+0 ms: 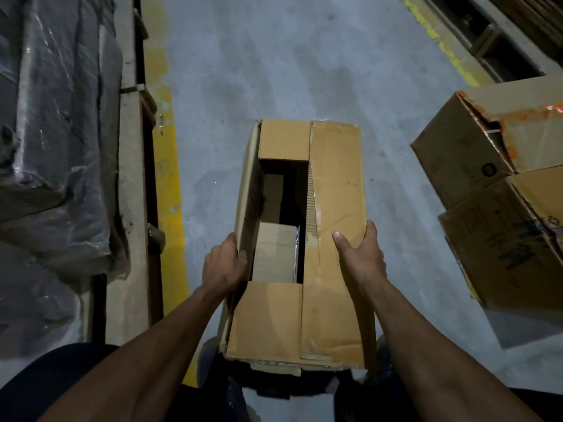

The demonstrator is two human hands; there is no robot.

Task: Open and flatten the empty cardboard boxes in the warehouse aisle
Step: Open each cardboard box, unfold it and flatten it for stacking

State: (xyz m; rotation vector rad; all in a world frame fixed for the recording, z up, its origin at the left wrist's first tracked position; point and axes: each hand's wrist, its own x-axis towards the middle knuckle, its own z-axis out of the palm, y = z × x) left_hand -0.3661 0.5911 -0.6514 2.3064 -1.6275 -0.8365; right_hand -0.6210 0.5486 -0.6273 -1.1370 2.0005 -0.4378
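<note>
Your left hand [224,266] grips the left wall of the cardboard box [304,239], thumb hooked inside, fingers wrapped outside. Your right hand [361,257] clasps the right edge, thumb flat on the closed flap [336,190]. Between your thumbs the top gapes open. Two more boxes [499,190] sit well right of your right fingers, a yellow floor line [166,184] left of your left.

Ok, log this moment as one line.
left hand: grips box left wall | right hand: on closed flap | top half-open | not flattened
</note>
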